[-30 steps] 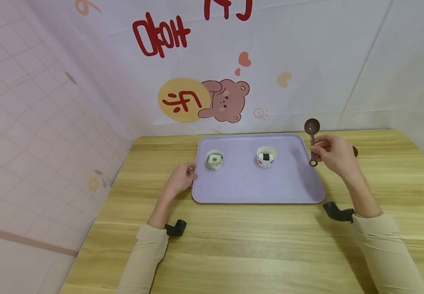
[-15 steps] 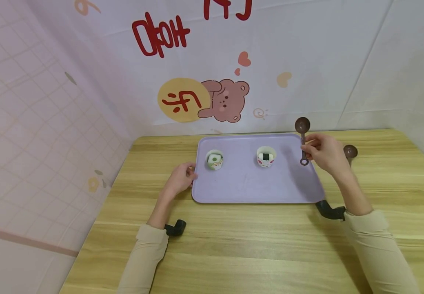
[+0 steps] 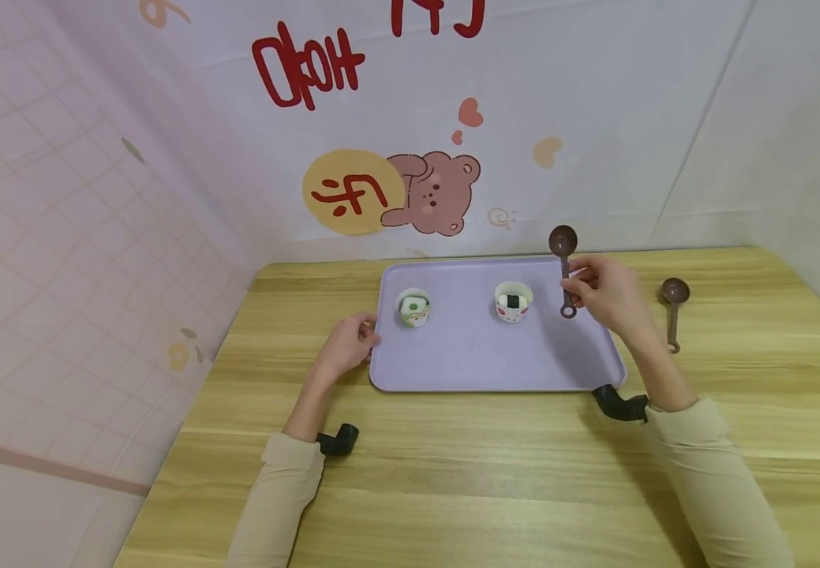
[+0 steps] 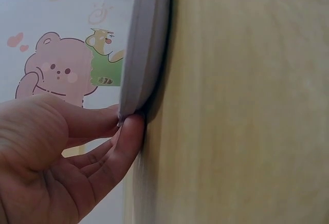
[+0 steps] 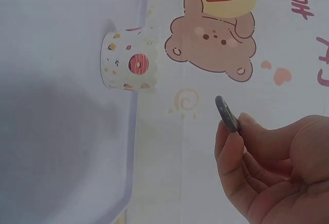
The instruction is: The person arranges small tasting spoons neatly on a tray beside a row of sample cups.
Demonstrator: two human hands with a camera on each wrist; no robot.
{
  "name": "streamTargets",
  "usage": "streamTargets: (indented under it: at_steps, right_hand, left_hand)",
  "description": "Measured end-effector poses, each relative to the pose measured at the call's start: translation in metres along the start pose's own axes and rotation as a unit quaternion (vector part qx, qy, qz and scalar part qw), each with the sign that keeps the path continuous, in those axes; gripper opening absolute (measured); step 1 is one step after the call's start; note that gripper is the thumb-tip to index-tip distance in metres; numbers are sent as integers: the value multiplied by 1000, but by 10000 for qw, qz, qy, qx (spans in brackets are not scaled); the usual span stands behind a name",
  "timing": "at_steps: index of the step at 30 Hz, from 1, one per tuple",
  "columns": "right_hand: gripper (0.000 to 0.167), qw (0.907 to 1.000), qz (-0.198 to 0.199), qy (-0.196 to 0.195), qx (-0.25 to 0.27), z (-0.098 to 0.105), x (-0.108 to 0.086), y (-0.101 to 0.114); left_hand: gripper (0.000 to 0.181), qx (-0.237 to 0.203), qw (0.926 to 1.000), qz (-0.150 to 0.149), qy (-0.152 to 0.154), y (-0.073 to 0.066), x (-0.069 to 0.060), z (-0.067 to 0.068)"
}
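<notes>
The left hand (image 3: 348, 345) pinches the left rim of the lilac tray (image 3: 481, 367); in the left wrist view the thumb and fingers (image 4: 131, 131) meet at the tray's edge (image 4: 146, 44). Above the tray's right part, the right hand (image 3: 608, 293) pinches a brown measuring spoon (image 3: 563, 241) by its handle, bowl up. Two paper cups stand on the tray: one (image 3: 415, 317) at the left with a white and green piece in it, one (image 3: 512, 313) nearer the middle with a white piece and dark band. The right wrist view shows one cup (image 5: 128, 59) beside the right hand (image 5: 277, 167).
A second brown spoon (image 3: 675, 292) lies on the wooden table (image 3: 466, 473), right of the tray. Behind the table hangs a white printed backdrop (image 3: 594, 95) with a bear. Black pieces (image 3: 619, 405) stick out at both wrists.
The right hand has moved left with the spoon, from the tray's right edge to above its surface. The second spoon has come into full view. The left hand stays on the rim.
</notes>
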State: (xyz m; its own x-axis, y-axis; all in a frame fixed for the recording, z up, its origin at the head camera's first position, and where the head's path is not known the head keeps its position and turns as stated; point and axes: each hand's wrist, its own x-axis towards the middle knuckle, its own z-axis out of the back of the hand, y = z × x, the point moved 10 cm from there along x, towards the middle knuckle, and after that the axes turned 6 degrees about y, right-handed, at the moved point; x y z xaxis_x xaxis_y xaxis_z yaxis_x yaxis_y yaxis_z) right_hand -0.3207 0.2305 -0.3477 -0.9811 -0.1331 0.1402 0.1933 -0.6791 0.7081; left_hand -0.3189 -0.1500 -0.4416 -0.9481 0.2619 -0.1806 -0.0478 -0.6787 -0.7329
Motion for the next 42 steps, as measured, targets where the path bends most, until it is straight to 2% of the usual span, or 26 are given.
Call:
streamTargets:
  at_steps: [15, 26, 42]
  right_hand:
    - [22, 9996, 184, -197, 84, -11, 5, 16]
    - [21, 9995, 176, -243, 18, -19, 10, 24]
    - [23, 9992, 208, -21, 332, -32, 17, 40]
  left_hand:
    - [41, 21, 10000, 29, 18, -1, -1, 1]
    - [41, -26, 10000, 56, 12, -1, -1, 2]
    - [40, 9, 10000, -31, 0, 1, 2, 3]
